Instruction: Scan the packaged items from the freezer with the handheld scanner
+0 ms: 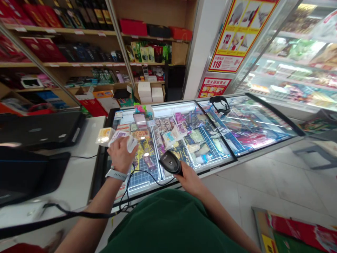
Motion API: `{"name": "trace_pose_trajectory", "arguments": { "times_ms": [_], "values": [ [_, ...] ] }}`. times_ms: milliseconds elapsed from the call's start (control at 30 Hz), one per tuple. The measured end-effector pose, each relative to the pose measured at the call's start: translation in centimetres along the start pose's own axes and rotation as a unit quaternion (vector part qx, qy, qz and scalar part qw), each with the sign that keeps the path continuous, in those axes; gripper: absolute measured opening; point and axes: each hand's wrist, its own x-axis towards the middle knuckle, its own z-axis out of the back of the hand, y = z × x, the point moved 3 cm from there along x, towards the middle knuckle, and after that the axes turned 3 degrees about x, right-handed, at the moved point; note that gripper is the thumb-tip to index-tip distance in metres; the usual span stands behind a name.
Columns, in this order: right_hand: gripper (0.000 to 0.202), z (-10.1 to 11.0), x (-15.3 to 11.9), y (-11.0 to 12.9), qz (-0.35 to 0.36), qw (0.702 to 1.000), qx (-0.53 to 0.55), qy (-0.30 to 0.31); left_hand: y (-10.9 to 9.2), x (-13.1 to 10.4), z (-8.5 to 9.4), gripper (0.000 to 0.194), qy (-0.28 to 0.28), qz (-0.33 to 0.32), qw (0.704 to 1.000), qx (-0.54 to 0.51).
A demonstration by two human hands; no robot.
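My left hand (121, 154) is closed around a white package with a purple label (119, 136), above the left end of the glass-topped freezer. Just left of it sits a small clear pack with yellow contents (105, 135). In my right hand (189, 178) is a black barcode scanner (170, 162), its head tilted up and to the left over the freezer's front edge. The scanner's black cable (147, 172) loops across the glass toward the left. Part of the fingers of my right hand is hidden behind the handle.
The chest freezer (235, 159) holds several bagged foods under glass. A black strap (220, 105) and a colourful toy (140, 107) lie on top. At left is a white counter (79, 168) with dark equipment (39, 131). Shelves (86, 65) stand behind; a chilled display (297, 59) is at right.
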Motion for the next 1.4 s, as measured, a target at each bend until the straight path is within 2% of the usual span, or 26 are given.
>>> {"name": "trace_pose_trajectory", "arguments": {
  "times_ms": [67, 167, 300, 433, 600, 733, 900, 1033, 1167, 1400],
  "values": [
    [0.028, 0.3, -0.2, -0.5, -0.004, 1.000, 0.005, -0.013, -2.3, -0.3, -1.7, 0.051, 0.056, -0.067, 0.996, -0.014],
    [0.029, 0.7, -0.8, -1.3, -0.021, 0.999, 0.008, -0.037, -5.5, -0.5, -5.1, 0.056, 0.146, -0.135, 0.980, -0.007],
    [0.023, 1.2, -1.8, -2.7, -0.051, 0.996, 0.015, -0.066, -9.1, 0.6, -9.4, 0.064, 0.202, -0.217, 0.955, -0.005],
    [0.025, 1.2, -2.9, -3.8, -0.062, 0.993, 0.035, -0.093, -12.0, 2.9, -13.1, 0.063, 0.249, -0.297, 0.922, 0.003],
    [0.028, 1.2, -4.0, -4.5, -0.083, 0.988, 0.061, -0.117, -14.7, 5.8, -16.4, 0.055, 0.292, -0.355, 0.888, 0.023],
    [0.027, 1.3, -4.5, -4.4, -0.083, 0.986, 0.076, -0.124, -15.9, 7.2, -17.7, 0.044, 0.317, -0.380, 0.868, 0.036],
    [0.025, 1.5, -4.6, -4.5, -0.087, 0.985, 0.073, -0.132, -15.2, 7.9, -17.5, 0.043, 0.327, -0.383, 0.863, 0.041],
    [0.025, 1.7, -4.1, -4.5, -0.090, 0.986, 0.061, -0.124, -13.2, 7.2, -15.9, 0.044, 0.315, -0.354, 0.880, 0.031],
    [0.027, 1.9, -3.4, -4.1, -0.072, 0.989, 0.049, -0.118, -10.6, 4.7, -13.2, 0.055, 0.265, -0.293, 0.919, 0.002],
    [0.025, 1.8, -2.5, -2.2, -0.048, 0.995, 0.019, -0.088, -6.4, -1.7, -6.9, 0.061, 0.140, -0.148, 0.979, -0.027]
  ]
}}
